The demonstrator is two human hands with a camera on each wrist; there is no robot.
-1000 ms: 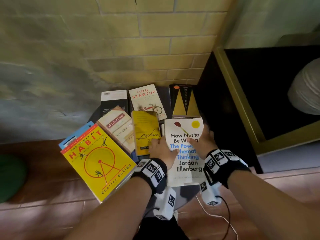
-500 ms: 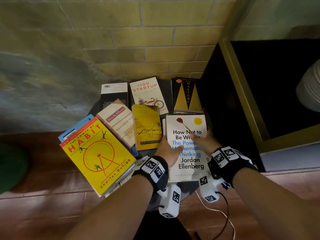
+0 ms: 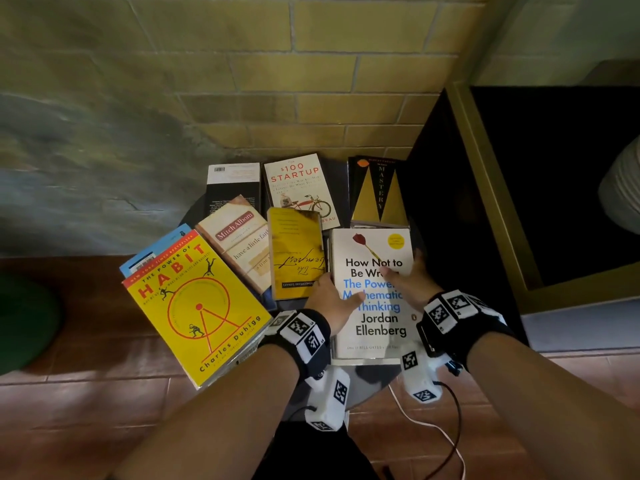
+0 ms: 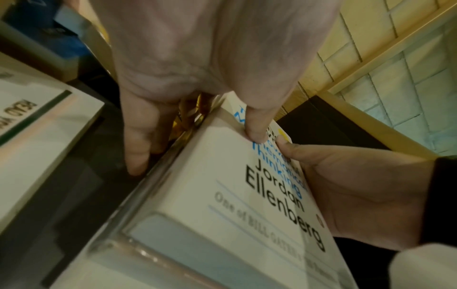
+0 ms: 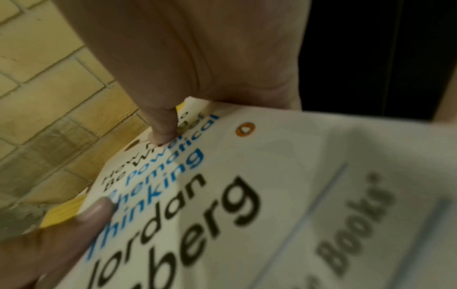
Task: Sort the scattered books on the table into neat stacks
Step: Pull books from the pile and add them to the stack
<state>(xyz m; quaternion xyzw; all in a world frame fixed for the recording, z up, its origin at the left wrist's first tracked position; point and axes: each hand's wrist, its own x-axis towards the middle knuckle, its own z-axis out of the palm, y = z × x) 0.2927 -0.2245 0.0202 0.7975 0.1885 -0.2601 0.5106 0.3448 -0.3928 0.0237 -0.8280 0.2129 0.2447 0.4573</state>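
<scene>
The white book "How Not to Be Wrong" (image 3: 375,327) lies at the table's front right, above a transparent layer seen in the left wrist view. My left hand (image 3: 332,299) grips its left edge, thumb on the cover and fingers down the side. Opposite, my right hand (image 3: 407,284) holds the right edge with its thumb pressed on the title. Other books lie around it: yellow "Habit" (image 3: 194,306) over a blue one (image 3: 156,251), Mitch Albom (image 3: 239,240), a yellow paperback (image 3: 296,251), "$100 Startup" (image 3: 298,188), "Mastery" (image 3: 379,192) and a black-and-white book (image 3: 233,183).
The small dark table (image 3: 367,382) stands against a brick wall (image 3: 311,81). A black cabinet with a gold frame (image 3: 485,188) rises close on the right. A green object (image 3: 24,320) sits on the floor at left. A white cable (image 3: 426,420) hangs below my wrists.
My left thumb has slid from the book's edge onto its cover. The right hand has crept slightly up the right edge. The white book has barely shifted.
</scene>
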